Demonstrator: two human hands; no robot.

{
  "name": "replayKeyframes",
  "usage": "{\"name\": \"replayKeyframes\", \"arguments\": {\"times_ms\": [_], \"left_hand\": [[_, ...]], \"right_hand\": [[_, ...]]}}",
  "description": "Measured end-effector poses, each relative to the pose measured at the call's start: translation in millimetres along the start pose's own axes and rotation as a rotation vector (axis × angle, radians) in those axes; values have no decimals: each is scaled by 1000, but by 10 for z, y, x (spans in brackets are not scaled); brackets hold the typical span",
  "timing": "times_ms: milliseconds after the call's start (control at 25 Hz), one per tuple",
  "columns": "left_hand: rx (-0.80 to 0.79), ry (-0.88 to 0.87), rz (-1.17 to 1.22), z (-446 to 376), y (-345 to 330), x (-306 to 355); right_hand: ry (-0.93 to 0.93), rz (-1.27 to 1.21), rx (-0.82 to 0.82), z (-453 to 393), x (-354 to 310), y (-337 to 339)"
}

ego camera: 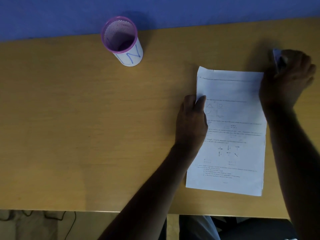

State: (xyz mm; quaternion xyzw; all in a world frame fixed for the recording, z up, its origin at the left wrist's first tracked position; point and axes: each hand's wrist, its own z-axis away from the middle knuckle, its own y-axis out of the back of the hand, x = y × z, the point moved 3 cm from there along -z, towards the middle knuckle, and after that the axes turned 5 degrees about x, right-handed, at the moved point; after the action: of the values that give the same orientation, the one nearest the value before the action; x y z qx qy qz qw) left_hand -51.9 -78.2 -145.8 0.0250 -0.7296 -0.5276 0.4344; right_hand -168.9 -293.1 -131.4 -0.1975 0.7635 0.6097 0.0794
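A printed sheet of paper [232, 129] with text and small diagrams lies on the wooden table [86, 127] at the right. My left hand [190, 122] holds its left edge, the thumb on top of the sheet and the fingers under the lifted edge. My right hand [287, 75] is beyond the sheet's top right corner, its fingers curled round a small pale blurred object [278, 57] that I cannot identify.
A purple-rimmed mesh pen cup [122, 42] with a white label marked in blue stands near the table's far edge, left of centre. A blue wall [190, 11] runs behind the table. Cables lie on the floor [43, 224] below the near edge.
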Motion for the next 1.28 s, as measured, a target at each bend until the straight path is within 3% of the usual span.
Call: {"name": "replayKeyframes", "arguments": {"times_ms": [120,360,600,1080,1280], "left_hand": [[5,-41,-202,48,2,-81],[77,-41,-381,13,287,-599],[103,-83,-424,-22,487,-1005],[146,-95,-411,-27,440,-1022],[133,-84,-411,-22,440,-1017]], "right_hand": [[244,-264,16,182,-357,65],[462,-511,-317,695,-1203,-85],[570,-432,-448,907,-1624,-309],[557,-292,-534,789,-1874,-440],[649,-234,-601,749,-1951,-436]]}}
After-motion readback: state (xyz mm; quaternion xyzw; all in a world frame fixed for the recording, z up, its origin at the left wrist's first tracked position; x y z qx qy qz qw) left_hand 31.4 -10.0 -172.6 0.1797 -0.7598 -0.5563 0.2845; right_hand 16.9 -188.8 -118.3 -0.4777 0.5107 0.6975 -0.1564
